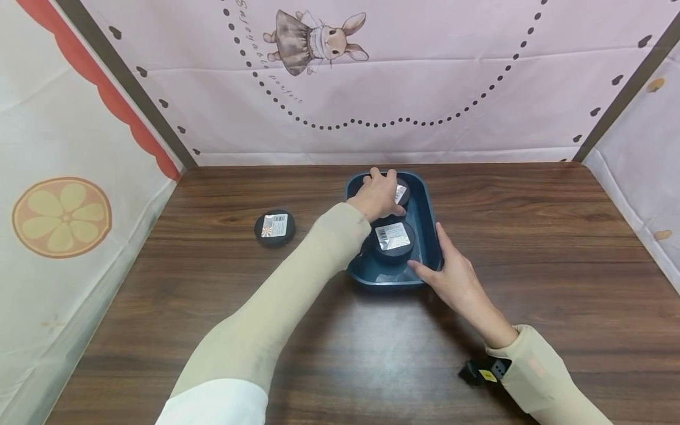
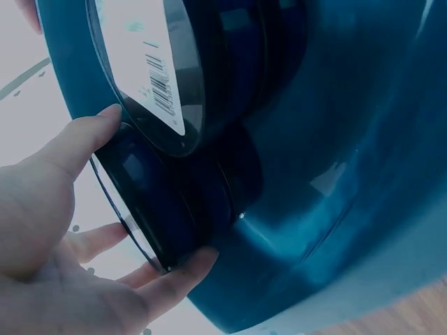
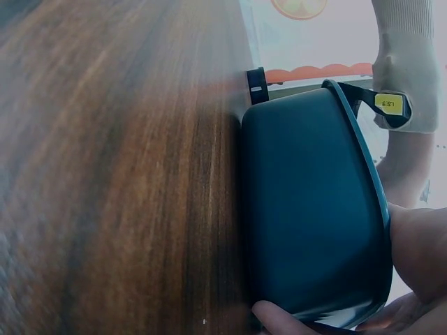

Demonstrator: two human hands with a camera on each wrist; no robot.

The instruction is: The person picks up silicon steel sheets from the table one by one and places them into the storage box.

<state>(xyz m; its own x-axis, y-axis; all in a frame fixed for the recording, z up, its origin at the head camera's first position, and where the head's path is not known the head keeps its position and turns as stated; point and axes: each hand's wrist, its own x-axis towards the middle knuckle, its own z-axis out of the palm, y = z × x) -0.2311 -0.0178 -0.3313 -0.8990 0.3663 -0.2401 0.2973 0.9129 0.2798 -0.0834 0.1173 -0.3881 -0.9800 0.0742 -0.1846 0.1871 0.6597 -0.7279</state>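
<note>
A dark blue plastic tub (image 1: 422,218) stands on the table with round black flat containers inside it. My left hand (image 1: 376,198) reaches into its far end and grips the back container (image 1: 402,192) between thumb and fingers; in the left wrist view this container (image 2: 160,202) is held at its sides. Nearer me in the tub lies another container (image 1: 393,241), a white barcode label on top. My right hand (image 1: 454,274) holds the tub's near right side, thumb over the rim and fingers outside. In the right wrist view the tub's wall (image 3: 314,202) hides its contents.
One more round black container (image 1: 274,228) with a white label lies on the wooden table (image 1: 212,265) left of the tub, beyond my left forearm. Behind the table rises a pink printed cloth wall (image 1: 425,82); white printed cloth hangs at both sides.
</note>
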